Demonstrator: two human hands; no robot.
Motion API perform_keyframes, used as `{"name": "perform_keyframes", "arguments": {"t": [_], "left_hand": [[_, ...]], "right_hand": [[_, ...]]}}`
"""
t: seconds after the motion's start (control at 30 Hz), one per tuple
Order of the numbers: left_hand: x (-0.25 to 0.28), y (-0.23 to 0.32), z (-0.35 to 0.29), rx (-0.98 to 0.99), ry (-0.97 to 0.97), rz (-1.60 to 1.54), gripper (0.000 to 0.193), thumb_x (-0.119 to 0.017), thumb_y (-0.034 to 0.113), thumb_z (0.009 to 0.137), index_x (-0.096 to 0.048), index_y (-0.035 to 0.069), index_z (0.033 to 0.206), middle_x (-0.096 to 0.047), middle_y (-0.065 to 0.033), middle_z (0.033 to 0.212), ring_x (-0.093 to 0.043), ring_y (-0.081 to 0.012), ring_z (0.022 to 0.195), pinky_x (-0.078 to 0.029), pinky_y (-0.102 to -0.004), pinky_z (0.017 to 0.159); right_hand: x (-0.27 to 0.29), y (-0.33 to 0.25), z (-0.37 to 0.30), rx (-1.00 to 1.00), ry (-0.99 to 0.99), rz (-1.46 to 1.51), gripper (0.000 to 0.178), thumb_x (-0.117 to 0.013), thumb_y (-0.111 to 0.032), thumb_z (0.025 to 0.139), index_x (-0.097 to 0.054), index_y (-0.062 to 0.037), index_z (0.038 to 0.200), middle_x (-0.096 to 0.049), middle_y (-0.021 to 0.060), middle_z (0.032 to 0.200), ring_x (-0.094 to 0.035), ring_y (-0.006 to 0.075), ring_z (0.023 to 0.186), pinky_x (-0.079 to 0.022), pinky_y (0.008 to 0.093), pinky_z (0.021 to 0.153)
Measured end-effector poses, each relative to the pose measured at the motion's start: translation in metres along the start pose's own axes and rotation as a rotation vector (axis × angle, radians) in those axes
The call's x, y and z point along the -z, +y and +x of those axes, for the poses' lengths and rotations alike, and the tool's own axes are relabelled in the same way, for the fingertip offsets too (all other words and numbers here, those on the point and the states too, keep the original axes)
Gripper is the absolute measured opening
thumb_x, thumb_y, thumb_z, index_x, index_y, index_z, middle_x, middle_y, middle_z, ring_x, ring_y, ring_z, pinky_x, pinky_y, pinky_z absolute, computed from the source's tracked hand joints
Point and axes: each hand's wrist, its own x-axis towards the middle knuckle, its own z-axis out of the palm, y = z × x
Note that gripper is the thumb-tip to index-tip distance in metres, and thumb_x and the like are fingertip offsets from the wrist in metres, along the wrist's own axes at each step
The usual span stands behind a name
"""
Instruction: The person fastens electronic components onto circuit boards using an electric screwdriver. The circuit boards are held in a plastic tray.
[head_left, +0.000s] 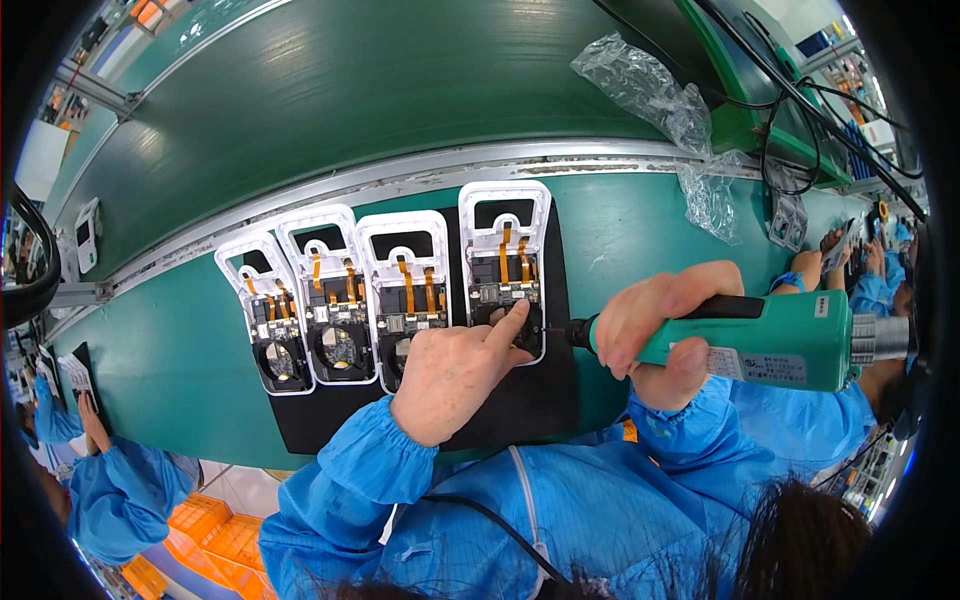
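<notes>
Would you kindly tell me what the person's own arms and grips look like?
The left grip and right grip are bare hands, without gloves. The left sleeve and right sleeve are bright blue, loose and creased, ending in gathered cuffs. I see no markings on either sleeve.

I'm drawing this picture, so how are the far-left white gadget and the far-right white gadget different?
The far-left white gadget tilts in the picture; the far-right white gadget looks nearly straight. The left hand covers part of the far-right white gadget, but no hand covers the far-left white gadget. Both have orange ribbons.
</notes>
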Motion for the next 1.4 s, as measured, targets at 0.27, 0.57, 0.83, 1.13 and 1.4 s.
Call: {"name": "perform_keyframes", "arguments": {"t": [0.27,0.57,0.83,1.13,1.4], "left_hand": [[-0.003,-0.001,-0.001,-0.012,0.072,-0.006,0.045,-0.067,0.027,0.073,-0.055,0.01,0.112,-0.06,-0.0042,0.063,-0.058,-0.0204,0.051,-0.044,-0.0327,0.045],[0.0,0.0,-0.003,0.007,0.002,0.047,0.04,-0.062,0.029,0.076,-0.057,0.007,0.109,-0.057,-0.003,0.059,-0.058,-0.0169,0.052,-0.044,-0.0289,0.046],[-0.001,-0.002,-0.005,-0.017,-0.022,0.077,0.042,-0.062,0.031,0.076,-0.055,0.008,0.11,-0.055,-0.0025,0.058,-0.058,-0.0178,0.053,-0.043,-0.0301,0.046],[0.014,0.009,-0.029,0.282,0.004,-0.986,0.035,-0.05,0.02,0.087,-0.049,0.001,0.116,-0.045,-0.0013,0.063,-0.039,-0.0109,0.052,-0.034,-0.0242,0.05],[-0.021,0.013,-0.061,0.649,-0.3,-1.902,0.027,-0.034,0.017,0.095,-0.042,-0.004,0.112,-0.052,-0.0062,0.075,-0.046,-0.0118,0.063,-0.039,-0.0214,0.059]], "right_hand": [[-0.008,0.0,-0.001,-0.062,0.037,-0.089,0.036,-0.057,-0.033,0.085,-0.034,-0.0066,0.09,-0.05,0.0066,0.052,-0.041,0.013,0.035,-0.037,0.0262,0.033],[0.002,0.009,-0.008,-0.081,-0.008,0.153,0.03,-0.064,-0.012,0.079,-0.04,-0.0018,0.093,-0.053,0.0103,0.057,-0.052,0.0178,0.048,-0.045,0.0318,0.047],[-0.011,0.007,-0.006,0.019,-0.206,0.056,0.019,-0.072,-0.007,0.067,-0.054,0.0,0.067,-0.056,0.0084,0.056,-0.054,0.0208,0.045,-0.044,0.0302,0.043],[-0.002,-0.02,0.001,0.191,-0.013,0.145,0.038,-0.059,-0.031,0.084,-0.037,-0.0018,0.094,-0.052,0.0114,0.058,-0.049,0.018,0.04,-0.041,0.0292,0.037],[0.0,-0.018,0.007,0.231,0.03,0.1,0.041,-0.053,-0.038,0.086,-0.032,-0.0024,0.092,-0.051,0.0084,0.056,-0.046,0.0129,0.038,-0.04,0.0242,0.033]]}}
